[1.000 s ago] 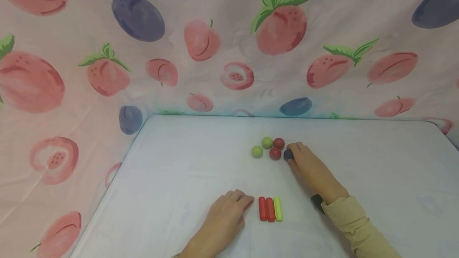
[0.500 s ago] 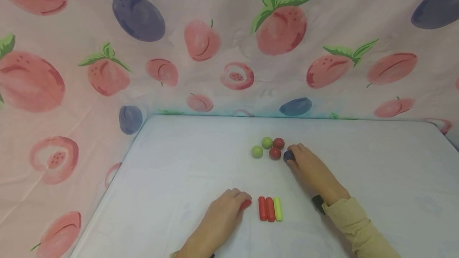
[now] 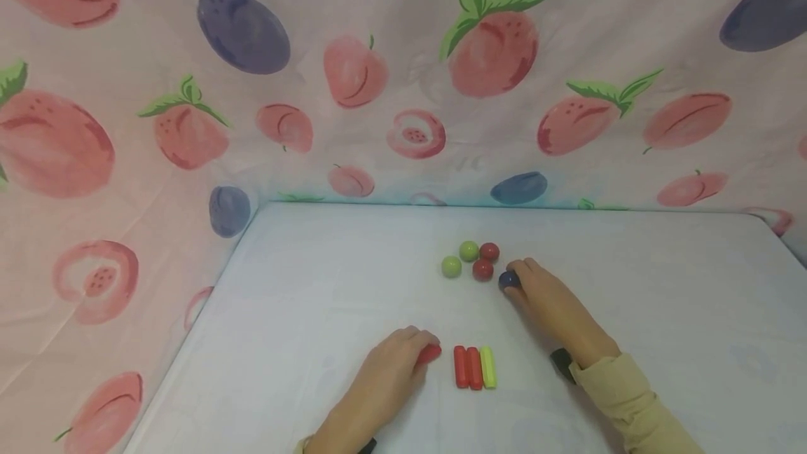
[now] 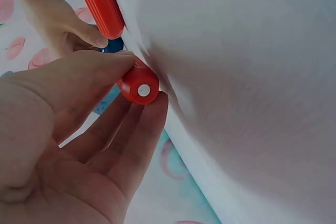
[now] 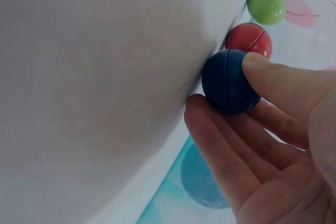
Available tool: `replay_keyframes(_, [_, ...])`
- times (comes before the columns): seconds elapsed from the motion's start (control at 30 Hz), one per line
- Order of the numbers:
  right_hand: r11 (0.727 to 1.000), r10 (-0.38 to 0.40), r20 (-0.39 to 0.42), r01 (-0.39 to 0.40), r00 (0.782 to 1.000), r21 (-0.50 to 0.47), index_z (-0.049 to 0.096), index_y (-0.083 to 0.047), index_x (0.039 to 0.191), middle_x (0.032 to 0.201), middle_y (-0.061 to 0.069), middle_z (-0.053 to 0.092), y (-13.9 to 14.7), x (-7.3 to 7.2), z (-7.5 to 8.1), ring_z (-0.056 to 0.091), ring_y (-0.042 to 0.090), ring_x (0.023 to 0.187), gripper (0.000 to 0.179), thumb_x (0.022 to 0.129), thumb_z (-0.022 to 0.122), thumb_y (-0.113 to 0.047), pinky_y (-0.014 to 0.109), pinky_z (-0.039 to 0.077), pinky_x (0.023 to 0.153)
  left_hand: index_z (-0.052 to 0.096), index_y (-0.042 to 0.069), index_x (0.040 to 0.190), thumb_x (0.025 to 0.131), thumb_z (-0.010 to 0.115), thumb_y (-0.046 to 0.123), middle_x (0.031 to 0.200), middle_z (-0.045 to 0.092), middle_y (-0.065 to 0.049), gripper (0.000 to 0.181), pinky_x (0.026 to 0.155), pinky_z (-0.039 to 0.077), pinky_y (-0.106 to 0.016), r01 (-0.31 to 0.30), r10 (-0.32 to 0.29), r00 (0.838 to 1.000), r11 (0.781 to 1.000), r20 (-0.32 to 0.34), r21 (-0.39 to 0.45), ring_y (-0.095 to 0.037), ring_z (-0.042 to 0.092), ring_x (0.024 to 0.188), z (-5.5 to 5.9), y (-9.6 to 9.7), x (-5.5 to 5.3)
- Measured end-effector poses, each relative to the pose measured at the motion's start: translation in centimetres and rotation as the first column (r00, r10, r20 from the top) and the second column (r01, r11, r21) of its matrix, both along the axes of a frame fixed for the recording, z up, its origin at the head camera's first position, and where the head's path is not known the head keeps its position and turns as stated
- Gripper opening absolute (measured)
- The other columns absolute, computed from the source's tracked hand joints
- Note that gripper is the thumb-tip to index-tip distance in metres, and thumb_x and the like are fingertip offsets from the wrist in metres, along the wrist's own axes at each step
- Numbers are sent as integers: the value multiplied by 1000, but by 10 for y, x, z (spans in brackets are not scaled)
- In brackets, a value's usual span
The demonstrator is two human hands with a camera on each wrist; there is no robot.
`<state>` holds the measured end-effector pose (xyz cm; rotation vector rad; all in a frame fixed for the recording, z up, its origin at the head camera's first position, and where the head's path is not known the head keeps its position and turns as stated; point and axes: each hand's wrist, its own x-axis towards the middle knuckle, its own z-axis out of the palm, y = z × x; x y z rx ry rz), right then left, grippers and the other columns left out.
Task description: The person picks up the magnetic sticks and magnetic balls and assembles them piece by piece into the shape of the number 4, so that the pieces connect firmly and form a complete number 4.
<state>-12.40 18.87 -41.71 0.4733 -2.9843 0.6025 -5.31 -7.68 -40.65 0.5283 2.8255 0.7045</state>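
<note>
My left hand (image 3: 386,373) pinches a short red stick (image 4: 140,85) between thumb and fingers. The left wrist view shows a white dot in the end of this stick. To its right on the table lie two red sticks (image 3: 467,368) and a yellow stick (image 3: 488,368), side by side. Farther back, my right hand (image 3: 547,303) holds a dark blue ball (image 5: 229,81) with a seam around it, thumb on one side and fingers on the other. Just left of the blue ball are two red balls (image 3: 483,270) and two green balls (image 3: 451,266).
A white cloth covers the table (image 3: 284,286). Behind it and along the left hangs a pink curtain (image 3: 302,12) printed with peaches and plums. The right forearm, in a beige sleeve (image 3: 624,398), reaches in from the front right.
My right hand has drawn the blue ball slightly toward the front, away from the red balls. My left hand has shifted a little leftward and back, and more of its red stick shows.
</note>
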Motion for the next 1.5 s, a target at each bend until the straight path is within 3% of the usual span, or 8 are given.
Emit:
replay_keyframes(0.33, [1000,-10,26,10,1000,7,58,2,122,108,12,63,0,3,-2,63,29,105,34,93,69,-12,49,53,95,70,18,111,83,79,7,98,69,6,30,83,57,-26,5,-4,998,1000,-55,31,-8,61,89,1,-1,-7])
replay_keyframes(1.5, [999,39,20,-38,999,-18,61,-2,122,110,7,65,-8,21,9,65,25,106,37,89,74,-15,45,55,93,72,19,115,89,75,13,106,72,6,27,91,54,-27,60,-50,993,995,-111,85,-11,65,100,5,7,-35])
